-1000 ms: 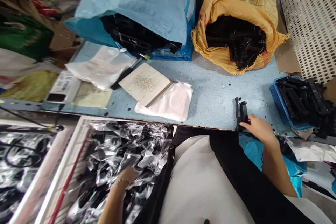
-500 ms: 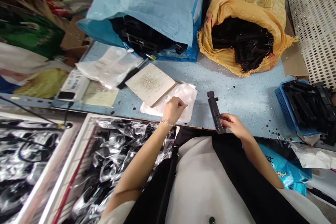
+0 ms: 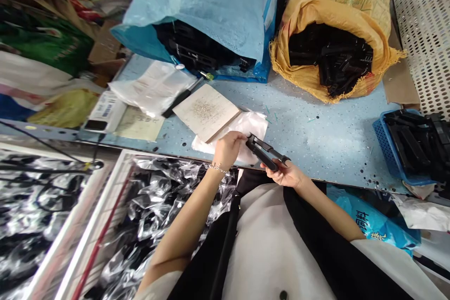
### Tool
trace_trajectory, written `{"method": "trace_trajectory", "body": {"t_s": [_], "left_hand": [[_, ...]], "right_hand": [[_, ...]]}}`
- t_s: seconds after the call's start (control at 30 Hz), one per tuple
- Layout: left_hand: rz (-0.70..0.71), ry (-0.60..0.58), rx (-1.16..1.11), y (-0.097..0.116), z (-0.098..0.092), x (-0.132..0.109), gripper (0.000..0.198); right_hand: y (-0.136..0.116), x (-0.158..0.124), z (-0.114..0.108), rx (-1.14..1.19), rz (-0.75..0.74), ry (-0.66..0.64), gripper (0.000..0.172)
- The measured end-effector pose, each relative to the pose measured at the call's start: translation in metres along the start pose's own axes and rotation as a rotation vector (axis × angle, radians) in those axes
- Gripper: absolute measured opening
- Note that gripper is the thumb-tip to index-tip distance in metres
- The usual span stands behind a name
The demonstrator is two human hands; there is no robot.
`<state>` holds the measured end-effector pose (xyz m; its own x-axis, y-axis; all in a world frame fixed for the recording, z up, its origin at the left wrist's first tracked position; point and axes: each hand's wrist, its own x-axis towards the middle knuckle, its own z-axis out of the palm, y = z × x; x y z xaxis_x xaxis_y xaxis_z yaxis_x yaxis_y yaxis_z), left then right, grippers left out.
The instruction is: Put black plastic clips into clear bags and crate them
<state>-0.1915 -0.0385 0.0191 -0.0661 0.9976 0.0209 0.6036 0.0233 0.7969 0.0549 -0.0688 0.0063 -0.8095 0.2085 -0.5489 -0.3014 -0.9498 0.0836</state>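
My right hand [image 3: 286,176] grips a black two-armed plastic part [image 3: 264,155] by its lower right end, above the front edge of the workbench. The part's two arms stand slightly apart and meet at the upper left. At that joined end are the pinched fingertips of my left hand [image 3: 227,149], which wears a bracelet. Whatever lies between those fingertips is too small or hidden to make out. Beneath and behind the left hand lie a white plastic sheet [image 3: 258,124] and a pale square board [image 3: 207,110] sprinkled with tiny bits.
A blue sack [image 3: 207,0] and a yellow sack [image 3: 337,4], both with black parts inside, stand at the back. To the right is a blue basket [image 3: 386,150] of black parts. Clear bags [image 3: 154,86] lie left; wrapped black items [image 3: 168,201] fill a rack below.
My right hand has brought the black part left and turned it, and its two arms now stand apart. My left hand has stayed pinched and now meets the part's end.
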Motion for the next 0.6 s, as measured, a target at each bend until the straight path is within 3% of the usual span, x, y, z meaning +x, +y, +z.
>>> {"method": "trace_trajectory", "body": {"t_s": [0.13, 0.3, 0.43, 0.6], "left_hand": [[0.270, -0.029, 0.293, 0.006, -0.002, -0.016, 0.045], [0.549, -0.072, 0.154, 0.050, 0.001, -0.052, 0.058], [0.564, -0.055, -0.029, 0.068, -0.007, -0.067, 0.057], [0.563, 0.163, -0.014, 0.057, -0.003, -0.066, 0.063]], "right_hand": [[0.002, 0.003, -0.003, 0.045, -0.050, -0.031, 0.031], [0.001, 0.010, 0.001, -0.252, -0.258, 0.001, 0.024], [0.002, -0.002, 0.006, -0.407, -0.433, 0.074, 0.028], [0.008, -0.019, 0.017, -0.421, -0.412, -0.086, 0.036]]}}
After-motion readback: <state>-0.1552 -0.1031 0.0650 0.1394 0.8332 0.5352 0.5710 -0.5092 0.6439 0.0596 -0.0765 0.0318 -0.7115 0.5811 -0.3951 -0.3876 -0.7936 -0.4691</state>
